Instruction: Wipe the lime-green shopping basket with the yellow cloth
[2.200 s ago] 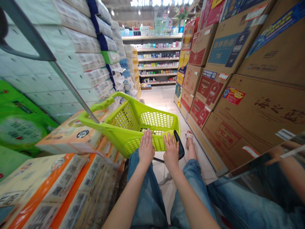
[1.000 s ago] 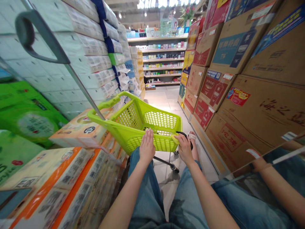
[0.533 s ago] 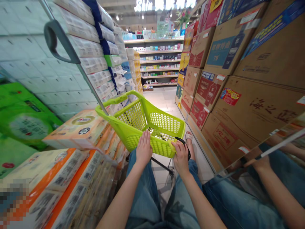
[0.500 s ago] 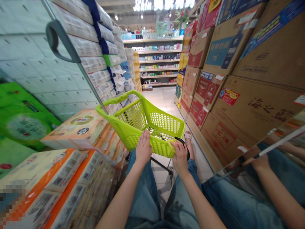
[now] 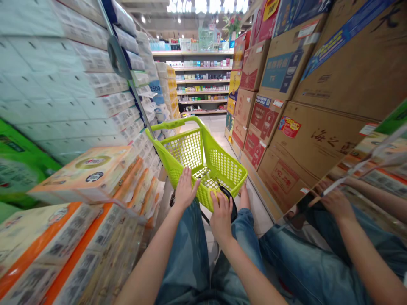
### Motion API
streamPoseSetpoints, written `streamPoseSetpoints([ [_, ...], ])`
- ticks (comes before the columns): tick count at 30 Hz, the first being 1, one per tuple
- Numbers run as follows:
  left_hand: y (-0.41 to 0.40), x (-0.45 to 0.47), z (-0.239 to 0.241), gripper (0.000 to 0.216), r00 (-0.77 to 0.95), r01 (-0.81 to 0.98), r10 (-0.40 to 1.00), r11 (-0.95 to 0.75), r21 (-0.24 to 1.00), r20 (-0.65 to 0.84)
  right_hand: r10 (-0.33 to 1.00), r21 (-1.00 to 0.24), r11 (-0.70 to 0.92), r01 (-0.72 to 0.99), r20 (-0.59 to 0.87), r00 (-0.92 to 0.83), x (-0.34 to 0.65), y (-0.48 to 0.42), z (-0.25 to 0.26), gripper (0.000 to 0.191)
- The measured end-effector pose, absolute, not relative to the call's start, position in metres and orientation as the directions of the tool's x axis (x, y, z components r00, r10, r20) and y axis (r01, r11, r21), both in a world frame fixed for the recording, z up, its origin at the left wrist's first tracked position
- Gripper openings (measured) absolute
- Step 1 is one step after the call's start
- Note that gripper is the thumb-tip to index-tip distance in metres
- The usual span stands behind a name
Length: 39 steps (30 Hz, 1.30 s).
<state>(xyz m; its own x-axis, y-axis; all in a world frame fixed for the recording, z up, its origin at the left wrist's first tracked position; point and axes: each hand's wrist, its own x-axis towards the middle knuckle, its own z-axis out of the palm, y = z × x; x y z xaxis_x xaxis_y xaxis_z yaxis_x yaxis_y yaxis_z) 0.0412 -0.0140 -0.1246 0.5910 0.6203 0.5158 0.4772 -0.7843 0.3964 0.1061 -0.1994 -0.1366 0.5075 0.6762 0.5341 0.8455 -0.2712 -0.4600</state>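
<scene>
My left hand (image 5: 186, 189) lies flat, fingers spread, while my right hand (image 5: 220, 212) curls pressed-together fingers over the lime shopping basket (image 5: 222, 167), on tiled floor (image 5: 219, 127) between tissue packs (image 5: 89, 169) and cardboard cartons (image 5: 305, 140).

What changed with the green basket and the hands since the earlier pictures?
The green basket has swung round, so one corner now points at the person. Its grey pull handle has moved from the far left towards the middle. Both hands stayed on the basket: the left hand flat on the rim, the right hand at the corner by the black part. The paper packs and cardboard boxes are still stacked on either side.
</scene>
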Motion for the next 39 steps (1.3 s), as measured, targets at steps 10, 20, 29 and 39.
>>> streamPoseSetpoints([
  [10, 0.041, 0.024, -0.133, 0.071, 0.589, 0.432, 0.663, -0.742, 0.513, 0.462, 0.801, -0.39, -0.185, 0.902, 0.472, 0.368, 0.049, -0.173, -0.126, 0.067],
  [20, 0.068, 0.003, -0.141, 0.067, 0.623, 0.347, 0.636, -0.746, 0.568, 0.455, 0.851, -0.39, -0.058, 0.919, 0.462, 0.25, 0.025, -0.158, -0.131, 0.066],
  [29, 0.049, 0.015, -0.15, 0.067, 0.615, 0.286, 0.635, -0.732, 0.618, 0.467, 0.844, -0.398, -0.059, 0.916, 0.47, 0.259, 0.036, -0.177, -0.139, 0.064],
  [39, 0.051, 0.008, -0.149, 0.066, 0.595, 0.283, 0.668, -0.694, 0.662, 0.447, 0.847, -0.371, -0.06, 0.927, 0.473, 0.244, 0.031, -0.173, -0.139, 0.067],
])
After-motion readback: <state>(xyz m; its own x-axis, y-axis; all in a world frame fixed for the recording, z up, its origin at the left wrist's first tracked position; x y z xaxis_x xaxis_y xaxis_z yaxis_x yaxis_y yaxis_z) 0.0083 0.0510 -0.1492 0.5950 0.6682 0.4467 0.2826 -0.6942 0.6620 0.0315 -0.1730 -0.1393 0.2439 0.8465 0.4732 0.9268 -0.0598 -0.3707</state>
